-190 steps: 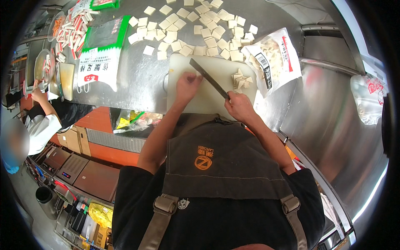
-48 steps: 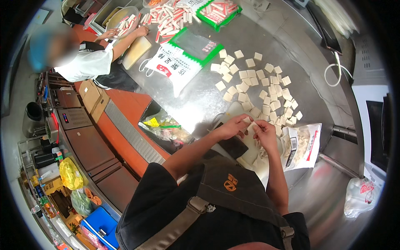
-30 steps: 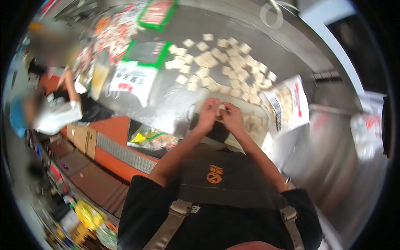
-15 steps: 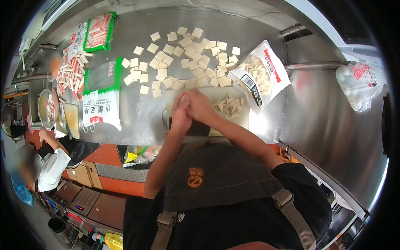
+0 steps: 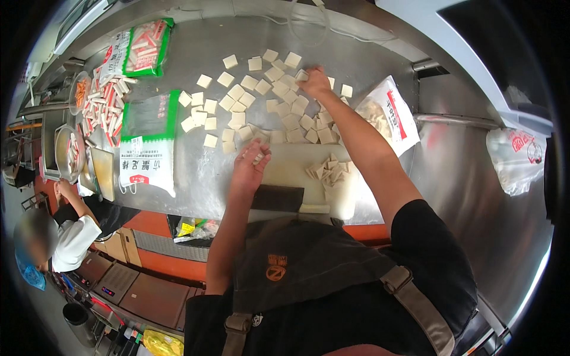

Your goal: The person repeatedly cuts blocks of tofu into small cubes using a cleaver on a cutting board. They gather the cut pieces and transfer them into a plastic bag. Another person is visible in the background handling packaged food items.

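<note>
Works with hands well apart at a board (image 5: pixel 285 169) backed by scattered squares (image 5: pixel 237 120) at twelve o'clock, with crab sticks (image 5: pixel 107 110) at ten, a bag (image 5: pixel 395 115) at two and a cleaver (image 5: pixel 277 199) lying at six, long axis nine to three, blade toward nine. Extends the right hand (image 5: pixel 316 82) past the bag, touching one square (image 5: pixel 301 75) at twelve, grip and facing too small to tell. Holds pale pieces (image 5: pixel 259 158) in the left hand (image 5: pixel 249 167) at ten.
</note>
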Motion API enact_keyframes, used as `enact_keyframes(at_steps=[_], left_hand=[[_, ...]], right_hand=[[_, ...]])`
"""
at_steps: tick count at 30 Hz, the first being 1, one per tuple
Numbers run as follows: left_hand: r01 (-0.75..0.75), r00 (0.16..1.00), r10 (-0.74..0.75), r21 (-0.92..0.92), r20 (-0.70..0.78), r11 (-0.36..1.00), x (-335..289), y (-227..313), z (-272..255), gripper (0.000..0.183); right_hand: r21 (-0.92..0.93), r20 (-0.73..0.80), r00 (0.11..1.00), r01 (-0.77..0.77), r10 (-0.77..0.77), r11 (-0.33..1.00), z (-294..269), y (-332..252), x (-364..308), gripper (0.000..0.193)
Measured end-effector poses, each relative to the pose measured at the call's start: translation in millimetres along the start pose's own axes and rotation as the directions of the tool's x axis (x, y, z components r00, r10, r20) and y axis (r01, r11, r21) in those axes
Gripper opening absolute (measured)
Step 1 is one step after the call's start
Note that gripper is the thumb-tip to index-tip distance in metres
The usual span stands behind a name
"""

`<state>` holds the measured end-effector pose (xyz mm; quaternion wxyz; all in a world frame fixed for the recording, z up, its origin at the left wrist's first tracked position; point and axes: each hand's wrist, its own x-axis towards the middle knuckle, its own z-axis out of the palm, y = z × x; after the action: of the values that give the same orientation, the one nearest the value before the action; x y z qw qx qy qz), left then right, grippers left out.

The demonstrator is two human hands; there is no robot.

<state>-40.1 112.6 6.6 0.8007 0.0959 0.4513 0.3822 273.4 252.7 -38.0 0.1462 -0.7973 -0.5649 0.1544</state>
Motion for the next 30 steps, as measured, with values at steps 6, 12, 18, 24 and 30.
enact_keyframes(at_steps=[6,12,18,24,30], left_hand=[[0.002,0.996,0.003,-0.054,0.09,0.999,11.2,10.5,36.5,0.043],[-0.061,0.986,0.069,-0.056,0.149,0.997,49.8,6.0,65.0,0.043],[-0.093,0.983,0.088,0.02,0.159,0.996,43.2,-1.1,56.7,0.037],[0.06,0.983,-0.054,-0.032,0.177,0.998,34.7,10.1,33.4,0.03],[0.015,0.99,-0.011,-0.03,0.14,0.999,34.6,3.1,30.2,0.031]], right_hand=[[0.075,-0.048,0.967,0.252,-0.249,0.965,7.3,-7.1,-28.7,0.038],[0.21,0.001,0.953,0.297,-0.304,0.932,-31.0,-71.3,-116.5,0.029],[0.273,0.103,0.883,0.418,-0.459,0.866,-40.1,-82.5,-161.2,0.025],[0.502,0.295,0.878,0.192,-0.376,0.843,-46.6,-80.3,-158.4,0.029],[0.415,0.097,0.872,0.403,-0.48,0.816,-23.4,-79.2,-164.3,0.03]])
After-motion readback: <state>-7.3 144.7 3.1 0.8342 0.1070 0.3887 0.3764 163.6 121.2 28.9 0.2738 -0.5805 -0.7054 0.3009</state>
